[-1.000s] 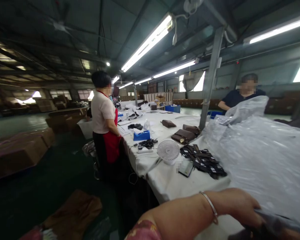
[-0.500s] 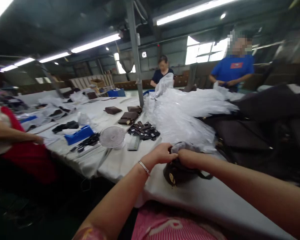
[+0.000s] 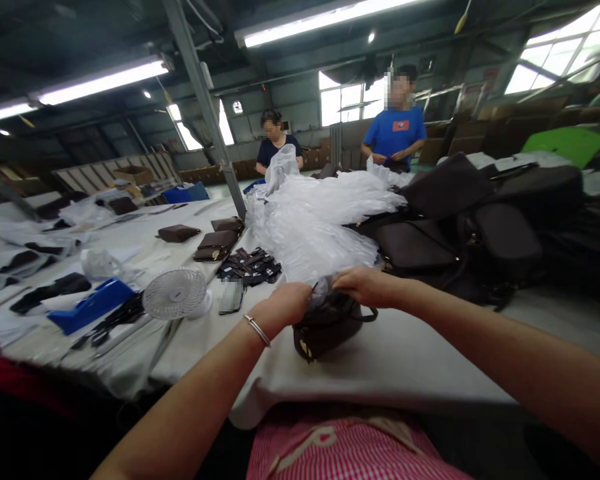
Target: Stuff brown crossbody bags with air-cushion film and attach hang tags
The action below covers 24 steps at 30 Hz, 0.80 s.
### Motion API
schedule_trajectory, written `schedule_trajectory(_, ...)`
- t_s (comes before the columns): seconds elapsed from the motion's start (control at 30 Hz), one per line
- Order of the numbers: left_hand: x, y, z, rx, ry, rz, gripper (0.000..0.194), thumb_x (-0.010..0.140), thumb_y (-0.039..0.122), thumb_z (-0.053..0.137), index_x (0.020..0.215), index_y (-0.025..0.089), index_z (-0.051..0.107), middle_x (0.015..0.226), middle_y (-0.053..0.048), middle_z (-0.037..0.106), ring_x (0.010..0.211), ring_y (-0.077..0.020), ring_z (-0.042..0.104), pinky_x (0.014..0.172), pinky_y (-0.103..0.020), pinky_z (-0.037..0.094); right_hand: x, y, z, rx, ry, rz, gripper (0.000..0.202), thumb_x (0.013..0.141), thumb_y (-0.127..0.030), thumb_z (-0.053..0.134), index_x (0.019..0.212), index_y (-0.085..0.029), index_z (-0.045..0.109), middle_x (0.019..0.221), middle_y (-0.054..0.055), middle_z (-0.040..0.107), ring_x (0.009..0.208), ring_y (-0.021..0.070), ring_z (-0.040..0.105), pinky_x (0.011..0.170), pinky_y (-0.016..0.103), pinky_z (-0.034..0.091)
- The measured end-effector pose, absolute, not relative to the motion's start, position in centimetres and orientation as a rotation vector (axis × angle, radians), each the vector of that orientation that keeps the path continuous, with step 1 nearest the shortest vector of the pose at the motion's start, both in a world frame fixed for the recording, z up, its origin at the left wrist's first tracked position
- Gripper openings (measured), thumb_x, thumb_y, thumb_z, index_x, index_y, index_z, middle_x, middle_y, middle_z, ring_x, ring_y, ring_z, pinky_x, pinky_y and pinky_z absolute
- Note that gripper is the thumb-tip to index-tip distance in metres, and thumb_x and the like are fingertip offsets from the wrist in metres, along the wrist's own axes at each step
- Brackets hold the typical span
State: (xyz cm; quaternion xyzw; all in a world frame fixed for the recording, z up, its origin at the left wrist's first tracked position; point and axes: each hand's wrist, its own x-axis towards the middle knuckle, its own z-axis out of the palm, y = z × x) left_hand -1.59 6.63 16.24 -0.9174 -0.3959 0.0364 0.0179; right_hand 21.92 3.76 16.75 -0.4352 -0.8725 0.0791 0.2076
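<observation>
A dark brown handbag (image 3: pixel 325 333) with a gold emblem stands near the front edge of the white-covered table. My left hand (image 3: pixel 295 303) is closed on the left side of its top opening. On the opposite side, my right hand (image 3: pixel 357 283) grips the upper edge, its fingers bent and pressed together. Greyish, crumpled, see-through material (image 3: pixel 319 292) shows in the mouth between my hands. A short dark strap loop sticks out at the bag's right. My fingertips are partly hidden.
Behind the bag lies a heap of white plastic bags (image 3: pixel 320 220). Dark bags (image 3: pixel 420 247) are piled right. A white fan (image 3: pixel 175 293), black tags (image 3: pixel 250 267), small brown bags (image 3: pixel 217 245) and a blue holder (image 3: pixel 93 303) lie left. A metal post (image 3: pixel 205 107) rises behind. Two people work across the table.
The view has turned to the right. My hands have moved apart from each other at the handbag's mouth, and the crumpled material now shows between them.
</observation>
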Motion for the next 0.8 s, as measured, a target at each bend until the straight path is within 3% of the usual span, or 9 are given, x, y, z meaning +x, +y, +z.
schedule_trajectory(0.1, -2.3, 6.8, 16.7, -2.846, -1.301, 0.027, 0.040, 0.079, 0.022, 0.067, 0.119, 0.017, 0.065, 0.114, -0.013, 0.072, 0.104, -0.0290, 0.069, 0.088, -0.035, 0.054, 24.8, 3.6, 16.1, -1.198, -2.167, 0.236, 0.026, 0.090, -0.023, 0.053, 0.100, -0.020, 0.077, 0.108, 0.006, 0.075, 0.101, 0.0212, 0.067, 0.094, 0.032, 0.050)
schedule_trajectory(0.23, -1.8, 6.5, 17.8, -2.858, -1.266, -0.298, 0.067, 0.080, 0.037, 0.072, 0.140, 0.015, 0.051, 0.131, -0.014, 0.063, 0.119, -0.0275, 0.061, 0.103, -0.035, 0.048, 28.0, 3.9, 13.6, -1.388, -1.871, 0.243, 0.026, 0.089, -0.026, 0.055, 0.102, -0.018, 0.076, 0.105, 0.008, 0.076, 0.099, 0.0238, 0.069, 0.093, 0.037, 0.052)
schedule_trajectory(0.37, 1.5, 6.4, 18.4, -2.923, -0.983, -0.390, 0.060, 0.083, 0.031, 0.072, 0.138, 0.018, 0.054, 0.132, -0.011, 0.061, 0.118, -0.0243, 0.060, 0.106, -0.032, 0.046, 28.2, 4.3, 10.3, -1.515, -1.896, 0.381, 0.036, 0.088, -0.025, 0.060, 0.122, -0.018, 0.068, 0.120, 0.011, 0.072, 0.101, 0.0226, 0.069, 0.090, 0.035, 0.054)
schedule_trajectory(0.47, 3.9, 7.0, 18.1, -2.952, -0.837, -0.302, 0.045, 0.087, 0.028, 0.068, 0.131, 0.020, 0.061, 0.120, -0.010, 0.066, 0.110, -0.0229, 0.063, 0.101, -0.032, 0.049, 27.3, 3.9, 9.1, -1.589, -1.934, 0.371, 0.047, 0.086, -0.021, 0.063, 0.132, -0.015, 0.060, 0.124, 0.014, 0.070, 0.103, 0.0248, 0.069, 0.089, 0.036, 0.054)
schedule_trajectory(0.6, 4.4, 7.9, 17.5, -2.918, -0.834, -0.442, 0.031, 0.092, 0.029, 0.062, 0.122, 0.021, 0.068, 0.115, -0.010, 0.067, 0.107, -0.0221, 0.063, 0.099, -0.033, 0.050, 26.2, 1.5, 9.8, -1.518, -1.933, 0.200, 0.035, 0.090, -0.020, 0.057, 0.124, -0.012, 0.063, 0.125, 0.018, 0.066, 0.119, 0.0296, 0.060, 0.102, 0.043, 0.045)
schedule_trajectory(0.73, 3.4, 8.4, 17.4, -2.899, -0.827, -0.698, 0.032, 0.092, 0.033, 0.063, 0.120, 0.017, 0.068, 0.120, -0.010, 0.065, 0.111, -0.0209, 0.060, 0.102, -0.031, 0.048, 24.1, -1.4, 10.8, -1.281, -2.101, 0.104, 0.022, 0.093, -0.033, 0.059, 0.105, -0.017, 0.068, 0.101, 0.010, 0.072, 0.094, 0.0255, 0.066, 0.086, 0.038, 0.049)
schedule_trajectory(0.8, 3.4, 8.5, 17.5, -2.905, -0.859, -0.662, 0.033, 0.091, 0.032, 0.064, 0.120, 0.016, 0.068, 0.116, -0.010, 0.066, 0.106, -0.0209, 0.062, 0.099, -0.031, 0.049, 22.9, -2.1, 10.9, -1.259, -2.175, 0.093, 0.016, 0.090, -0.030, 0.063, 0.099, -0.018, 0.069, 0.092, 0.008, 0.073, 0.085, 0.0242, 0.066, 0.079, 0.036, 0.048)
